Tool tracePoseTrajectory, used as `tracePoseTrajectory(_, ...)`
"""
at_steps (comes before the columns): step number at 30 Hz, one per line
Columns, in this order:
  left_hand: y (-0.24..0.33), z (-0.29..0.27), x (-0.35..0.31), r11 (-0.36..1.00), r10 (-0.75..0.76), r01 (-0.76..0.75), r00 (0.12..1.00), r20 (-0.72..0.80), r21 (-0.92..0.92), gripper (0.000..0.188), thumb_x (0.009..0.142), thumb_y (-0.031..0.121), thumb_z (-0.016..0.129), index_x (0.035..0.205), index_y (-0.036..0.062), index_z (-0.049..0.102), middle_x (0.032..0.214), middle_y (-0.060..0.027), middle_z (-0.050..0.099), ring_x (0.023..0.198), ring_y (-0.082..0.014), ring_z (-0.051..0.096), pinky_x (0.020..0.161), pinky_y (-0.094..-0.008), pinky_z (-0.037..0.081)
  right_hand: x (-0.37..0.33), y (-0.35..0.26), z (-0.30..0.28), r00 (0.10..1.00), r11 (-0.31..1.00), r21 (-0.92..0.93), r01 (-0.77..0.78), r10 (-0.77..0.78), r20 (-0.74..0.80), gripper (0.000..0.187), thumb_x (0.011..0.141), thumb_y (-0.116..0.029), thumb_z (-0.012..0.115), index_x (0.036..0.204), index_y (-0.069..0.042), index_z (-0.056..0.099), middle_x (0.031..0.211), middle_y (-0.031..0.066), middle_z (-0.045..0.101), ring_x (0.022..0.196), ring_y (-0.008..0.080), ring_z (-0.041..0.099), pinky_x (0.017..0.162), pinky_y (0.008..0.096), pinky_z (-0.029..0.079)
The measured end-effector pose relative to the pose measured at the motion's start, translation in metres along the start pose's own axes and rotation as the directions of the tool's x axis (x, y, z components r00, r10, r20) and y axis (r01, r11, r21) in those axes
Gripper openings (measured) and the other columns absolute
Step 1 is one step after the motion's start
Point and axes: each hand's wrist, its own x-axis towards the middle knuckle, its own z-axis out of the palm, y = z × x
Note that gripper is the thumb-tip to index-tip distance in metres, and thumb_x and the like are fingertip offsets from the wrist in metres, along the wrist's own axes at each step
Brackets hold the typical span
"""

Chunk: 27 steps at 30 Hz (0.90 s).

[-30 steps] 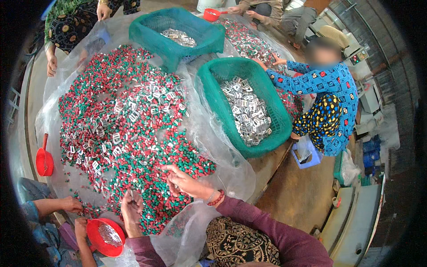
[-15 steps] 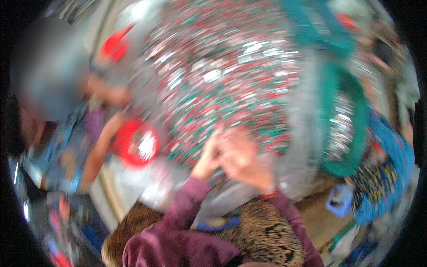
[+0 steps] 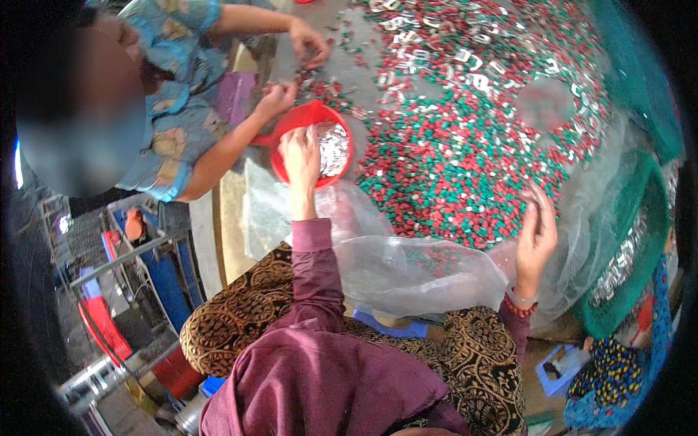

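My left grip (image 3: 300, 158) in the red scoop (image 3: 314, 112), beside its silvery pieces (image 3: 334, 151), whether grasping any I cannot tell, my right grip (image 3: 537, 236) released, lightly bent, near the red-and-green heap (image 3: 451, 171)

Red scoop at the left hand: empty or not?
Not empty: silver pieces show inside the red scoop, beside the left hand.

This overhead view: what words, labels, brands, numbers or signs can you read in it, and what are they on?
There are none I can read.
Red bowl: no lettering visible.
Silver-coloured pieces in it, and red and green pieces in the pile: too small to tell whether any are marked.
Black-and-gold cloth: a pattern, no readable letters.
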Motion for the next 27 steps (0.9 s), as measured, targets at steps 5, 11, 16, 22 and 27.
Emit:
tracePoseTrajectory(5,0.082,0.004,-0.02,0.863,0.337,-0.404,0.907,-0.251,-0.302,0.026,0.081,0.003,0.06,0.106,0.0065,0.062,0.113,-0.0151,0.058,0.111,-0.0316,0.052,0.092,-0.0415,0.043,0.023,0.061,0.025,0.986,0.99,-0.137,-0.02,0.042,0.163,0.035,0.088,-0.005,0.055,0.123,-0.006,0.054,0.108,0.0117,0.064,0.099,0.025,0.059,0.086,0.0353,0.045)
tracePoseTrajectory(11,0.199,0.109,-0.06,0.58,0.76,-0.438,0.594,0.263,-0.687,0.023,0.08,0.002,0.058,0.1,0.0099,0.065,0.101,-0.0079,0.064,0.102,-0.0273,0.055,0.091,-0.0384,0.044,0.001,0.058,0.1,0.718,0.792,-0.346,0.502,-0.159,0.678,0.034,0.082,-0.019,0.061,0.115,-0.011,0.058,0.122,0.01,0.053,0.119,0.0337,0.044,0.095,0.0529,0.036)
tracePoseTrajectory(16,0.242,0.162,-0.044,0.418,0.9,-0.851,0.339,0.274,-0.319,0.03,0.072,0.002,0.061,0.099,0.013,0.068,0.112,-0.0046,0.059,0.106,-0.0259,0.051,0.092,-0.0348,0.044,-0.008,0.073,0.087,0.87,0.756,-0.557,0.343,-0.032,0.491,0.053,0.074,-0.022,0.067,0.125,-0.019,0.053,0.136,0.0049,0.043,0.133,0.0312,0.031,0.106,0.0585,0.02)
tracePoseTrajectory(22,0.23,0.168,-0.05,0.254,0.92,-0.936,0.155,0.361,-0.245,0.024,0.071,0.008,0.065,0.095,0.0125,0.066,0.105,-0.0051,0.056,0.103,-0.0244,0.052,0.082,-0.034,0.051,0.003,0.119,0.029,0.952,0.762,-0.644,0.062,0.148,0.268,0.055,0.075,-0.023,0.066,0.128,-0.024,0.052,0.14,0.0033,0.041,0.129,0.0289,0.036,0.099,0.0573,0.033)
tracePoseTrajectory(27,0.184,0.135,-0.079,0.315,0.864,-0.909,0.155,0.479,-0.274,0.015,0.073,0.011,0.063,0.088,0.0111,0.064,0.093,-0.0046,0.055,0.096,-0.025,0.053,0.074,-0.0355,0.052,0.007,0.137,-0.007,0.944,0.673,-0.725,-0.145,0.313,0.102,0.05,0.075,-0.02,0.066,0.124,-0.02,0.055,0.133,0.0072,0.045,0.115,0.0314,0.046,0.089,0.0487,0.044)
